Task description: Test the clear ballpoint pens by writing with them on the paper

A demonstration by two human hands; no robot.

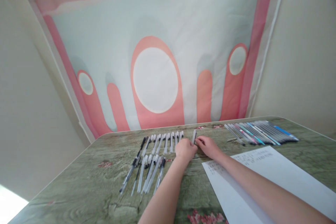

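Note:
A pen (194, 135) with a pale, translucent end points away from me between my two hands. My left hand (186, 149) is closed around its near part, and the fingers hide the rest of it. Right beside the pen is my right hand (208, 146), its fingertips pinched together at the pen's side; whether anything is between them I cannot make out. To the left of my left hand, a row of capped pens (160, 141) lies side by side. Nearer to me lies a second group of clear-barrelled pens (149, 175), some with black parts.
A sheet of white paper (262, 182) with handwriting lies partly under my right forearm. Many pens or refills (259, 133), some blue, pink or teal, lie at the far right. The wood-patterned table (86, 189) ends at a wall hanging (154, 77).

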